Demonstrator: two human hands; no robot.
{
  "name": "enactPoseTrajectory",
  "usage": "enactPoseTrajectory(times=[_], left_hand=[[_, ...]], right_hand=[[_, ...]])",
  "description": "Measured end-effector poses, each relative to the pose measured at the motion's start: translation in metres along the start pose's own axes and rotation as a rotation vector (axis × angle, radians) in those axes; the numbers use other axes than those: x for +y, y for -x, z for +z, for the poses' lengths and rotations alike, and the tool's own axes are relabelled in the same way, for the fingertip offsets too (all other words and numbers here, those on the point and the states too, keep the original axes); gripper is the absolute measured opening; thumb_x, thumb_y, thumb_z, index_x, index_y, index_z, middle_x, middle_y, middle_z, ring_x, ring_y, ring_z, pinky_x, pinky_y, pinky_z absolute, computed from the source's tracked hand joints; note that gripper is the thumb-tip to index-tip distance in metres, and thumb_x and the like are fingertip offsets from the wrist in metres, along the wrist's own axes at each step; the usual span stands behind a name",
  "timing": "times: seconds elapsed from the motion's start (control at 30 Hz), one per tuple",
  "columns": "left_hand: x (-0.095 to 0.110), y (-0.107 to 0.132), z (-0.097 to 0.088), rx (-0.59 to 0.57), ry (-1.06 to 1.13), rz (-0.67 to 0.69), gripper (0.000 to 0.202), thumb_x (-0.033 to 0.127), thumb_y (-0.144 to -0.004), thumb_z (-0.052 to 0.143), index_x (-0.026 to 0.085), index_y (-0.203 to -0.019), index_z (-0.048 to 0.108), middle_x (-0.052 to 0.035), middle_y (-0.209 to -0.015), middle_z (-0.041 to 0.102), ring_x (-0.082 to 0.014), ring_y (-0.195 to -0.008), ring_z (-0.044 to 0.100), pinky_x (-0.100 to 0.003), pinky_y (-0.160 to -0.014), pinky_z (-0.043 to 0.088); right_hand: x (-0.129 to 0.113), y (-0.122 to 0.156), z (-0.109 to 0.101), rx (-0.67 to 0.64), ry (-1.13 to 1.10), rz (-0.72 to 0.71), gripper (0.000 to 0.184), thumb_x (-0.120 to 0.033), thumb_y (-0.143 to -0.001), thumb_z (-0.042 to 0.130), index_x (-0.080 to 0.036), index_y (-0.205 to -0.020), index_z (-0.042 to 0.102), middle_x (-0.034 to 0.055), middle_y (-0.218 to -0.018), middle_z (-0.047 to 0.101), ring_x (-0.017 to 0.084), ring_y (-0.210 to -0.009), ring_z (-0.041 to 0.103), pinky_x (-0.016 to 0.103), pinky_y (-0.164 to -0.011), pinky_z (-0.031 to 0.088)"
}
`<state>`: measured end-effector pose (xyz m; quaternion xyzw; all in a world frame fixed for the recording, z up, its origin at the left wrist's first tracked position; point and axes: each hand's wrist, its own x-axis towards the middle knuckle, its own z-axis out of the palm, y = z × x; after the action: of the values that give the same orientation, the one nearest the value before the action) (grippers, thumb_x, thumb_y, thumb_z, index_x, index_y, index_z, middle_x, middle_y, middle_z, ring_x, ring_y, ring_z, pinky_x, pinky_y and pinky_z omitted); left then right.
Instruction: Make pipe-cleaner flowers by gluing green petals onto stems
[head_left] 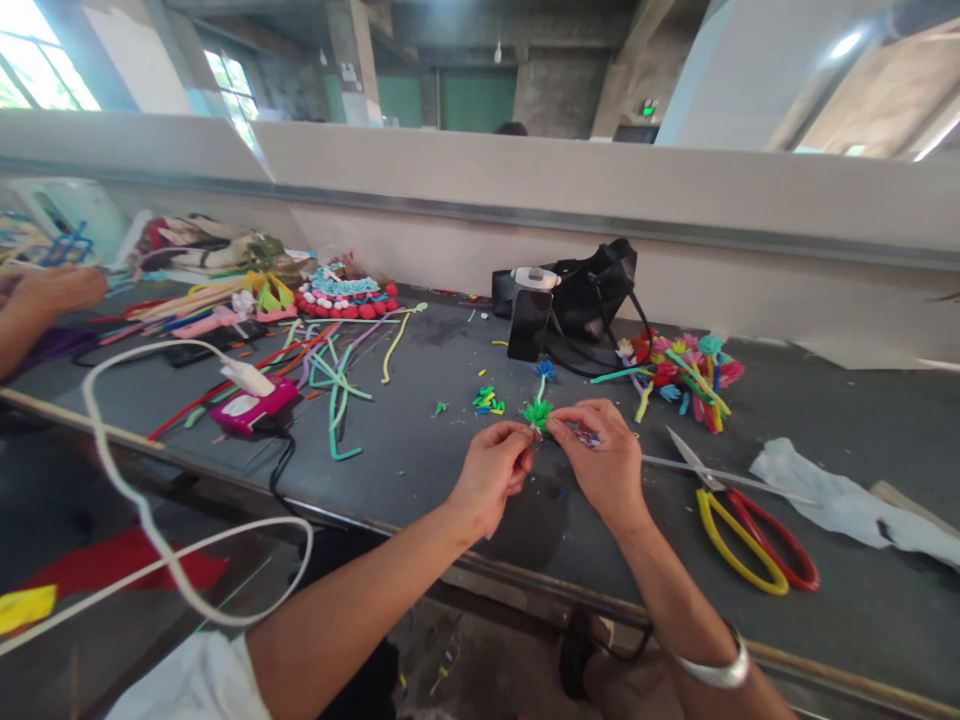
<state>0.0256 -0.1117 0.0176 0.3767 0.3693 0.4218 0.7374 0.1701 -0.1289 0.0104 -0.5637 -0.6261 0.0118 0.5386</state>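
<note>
Both my hands meet over the dark table (420, 440), pinching a small green pipe-cleaner flower (537, 412). My left hand (491, 475) is closed, its fingertips on the flower's left side. My right hand (600, 455) is closed on the flower's right side, with a small multicoloured bit showing under its fingers. A blue pipe-cleaner flower (545, 371) stands just behind the green one. Small green and yellow offcuts (487, 400) lie to the left of it.
Scissors with red and yellow handles (739, 525) lie right of my hands, beside white cloth (840, 495). A heap of finished flowers (679, 375), a black bag (592, 290) and a phone (529, 322) stand behind. Loose pipe cleaners (337, 375), a pink charger box (255, 408) and another person's hand (52, 290) are left.
</note>
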Motion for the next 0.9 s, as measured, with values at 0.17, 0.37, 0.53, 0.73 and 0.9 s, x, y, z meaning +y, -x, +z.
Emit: enactPoseTrajectory(times=[0.17, 0.37, 0.53, 0.73, 0.9], left_hand=[[0.0008, 0.001, 0.0002, 0.009, -0.019, 0.0, 0.012, 0.026, -0.072, 0.064, 0.017, -0.073, 0.057, 0.0076, -0.046, 0.045, -0.0014, -0.033, 0.023, -0.021, -0.037, 0.008], [0.0006, 0.0022, 0.0007, 0.0, -0.029, 0.002, 0.011, 0.027, -0.072, 0.064, 0.016, -0.074, 0.058, 0.0081, -0.046, 0.044, -0.0012, -0.033, 0.022, -0.021, -0.038, 0.008], [0.0007, 0.0023, 0.001, -0.001, -0.032, 0.0, 0.011, 0.026, -0.072, 0.063, 0.016, -0.073, 0.058, 0.0081, -0.046, 0.043, -0.0011, -0.033, 0.022, -0.021, -0.038, 0.009], [0.0013, 0.0037, 0.001, -0.005, -0.038, 0.002, 0.013, 0.028, -0.072, 0.064, 0.016, -0.073, 0.058, 0.0082, -0.045, 0.042, -0.0014, -0.033, 0.022, -0.021, -0.038, 0.008], [0.0001, 0.0029, 0.0003, -0.003, -0.042, 0.002, 0.012, 0.027, -0.072, 0.064, 0.016, -0.072, 0.058, 0.0079, -0.045, 0.043, -0.0015, -0.034, 0.023, -0.021, -0.038, 0.009]], right_hand=[[0.0005, 0.0005, 0.0007, 0.006, 0.017, 0.0, 0.01, -0.029, -0.086, 0.065, -0.022, -0.081, 0.072, 0.0032, -0.085, 0.062, 0.019, -0.084, 0.059, 0.034, -0.078, 0.047], [-0.0005, 0.0013, 0.0009, 0.008, 0.047, 0.011, 0.014, -0.031, -0.087, 0.063, -0.022, -0.08, 0.071, 0.0037, -0.084, 0.061, 0.02, -0.083, 0.059, 0.034, -0.075, 0.047], [0.0008, 0.002, 0.0011, 0.004, 0.053, 0.011, 0.014, -0.031, -0.087, 0.063, -0.021, -0.08, 0.071, 0.0037, -0.084, 0.061, 0.02, -0.083, 0.058, 0.034, -0.074, 0.047], [0.0, 0.0013, 0.0013, -0.008, 0.084, 0.007, 0.014, -0.03, -0.087, 0.062, -0.021, -0.079, 0.069, 0.0042, -0.083, 0.061, 0.02, -0.082, 0.057, 0.035, -0.074, 0.046], [0.0004, 0.0023, 0.0013, -0.003, 0.108, -0.005, 0.014, -0.03, -0.088, 0.062, -0.021, -0.078, 0.068, 0.0042, -0.082, 0.06, 0.021, -0.082, 0.056, 0.035, -0.075, 0.045]])
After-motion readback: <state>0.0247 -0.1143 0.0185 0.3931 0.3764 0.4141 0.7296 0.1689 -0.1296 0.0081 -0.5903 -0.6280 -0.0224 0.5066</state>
